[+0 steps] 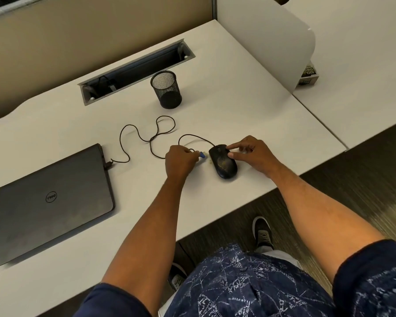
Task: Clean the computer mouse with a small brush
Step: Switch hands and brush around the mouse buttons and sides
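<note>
A black wired computer mouse lies on the white desk, with yellowish smudges on its back. My right hand steadies it, fingertips on its front and right side. My left hand is closed around a small brush; only the blue collar and pale bristle tip show, just left of the mouse's front. The mouse cable loops across the desk to the laptop.
A closed dark laptop lies at the left. A black mesh pen cup stands behind the cable, in front of a cable tray slot. A white divider panel rises at the right. The desk's front edge runs near the mouse.
</note>
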{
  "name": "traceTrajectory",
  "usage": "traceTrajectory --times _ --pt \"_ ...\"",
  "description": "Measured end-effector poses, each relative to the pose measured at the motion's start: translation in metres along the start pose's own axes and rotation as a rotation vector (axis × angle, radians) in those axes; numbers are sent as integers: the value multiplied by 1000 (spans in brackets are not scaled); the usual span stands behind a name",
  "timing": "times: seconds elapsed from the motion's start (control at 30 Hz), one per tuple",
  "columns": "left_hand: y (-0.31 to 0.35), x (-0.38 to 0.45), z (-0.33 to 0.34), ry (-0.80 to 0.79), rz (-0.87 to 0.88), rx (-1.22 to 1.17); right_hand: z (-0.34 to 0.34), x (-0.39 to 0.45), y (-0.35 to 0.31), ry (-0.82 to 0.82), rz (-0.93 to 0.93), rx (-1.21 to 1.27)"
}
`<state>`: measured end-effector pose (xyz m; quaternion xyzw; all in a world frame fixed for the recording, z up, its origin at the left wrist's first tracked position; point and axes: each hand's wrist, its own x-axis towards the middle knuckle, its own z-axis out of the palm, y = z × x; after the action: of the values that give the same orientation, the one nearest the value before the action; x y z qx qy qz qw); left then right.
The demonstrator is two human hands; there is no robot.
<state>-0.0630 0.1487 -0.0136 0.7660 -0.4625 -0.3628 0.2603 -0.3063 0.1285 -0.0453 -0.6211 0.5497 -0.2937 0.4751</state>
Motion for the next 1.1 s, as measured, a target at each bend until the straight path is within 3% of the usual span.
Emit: traceTrajectory --times 0.17,0.27,0.43,0.63,0.83,1.0,1.1 --pt "7 -1 -3 -126 -5 -213 0 -1 -3 -4 -6 -4" --pt "2 -1 -3 -199 -23 -160 0 -2 -4 -5 -3 -3" --pt "0 5 -10 -137 -27 -9 0 -2 -4 -4 6 15" --pt "-1 0 -10 -234 -48 -229 0 -2 -4 -3 11 18" --pt "-3 3 -12 -141 -29 -115 -1 -3 -5 -7 8 16" --pt "6 2 -10 -166 -68 -262 -1 -3 -7 -1 13 9" --pt "2 0 -6 -155 -41 -143 -1 -4 -8 -5 12 7"
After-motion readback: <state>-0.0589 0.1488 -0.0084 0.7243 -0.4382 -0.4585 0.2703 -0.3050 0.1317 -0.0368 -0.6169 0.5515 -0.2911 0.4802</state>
